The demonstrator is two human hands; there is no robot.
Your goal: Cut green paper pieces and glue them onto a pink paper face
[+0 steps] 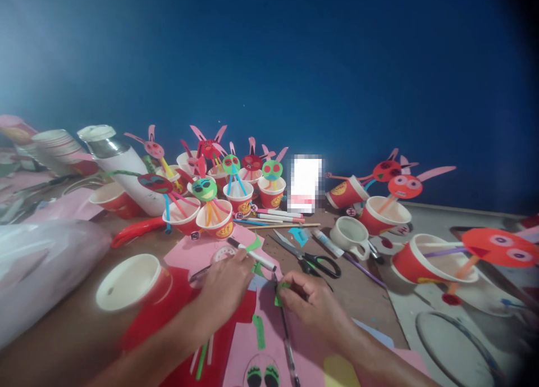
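Observation:
My left hand (229, 280) is closed around a white marker (263, 259) whose black end points up and away. A dark thin stick (200, 273) shows beside its knuckles. My right hand (305, 297) pinches a small green paper piece (278, 301) between thumb and fingers, just right of the marker. Under both hands lie pink paper sheets (244, 342) and red paper (155, 319). A green paper strip (258, 332) and a round cutout with two green-and-black eyes (263, 373) rest on the pink paper. A dark pen (289, 347) lies below my right fingers.
Black-handled scissors (322, 264), a glue stick (327, 244) and a white mug (349, 235) sit at right. Several red paper cups with paper rabbit figures (215, 218) line the blue wall. A plastic bag (46, 269) lies left, near a tipped cup (130, 280). A bright phone (306, 182) stands behind.

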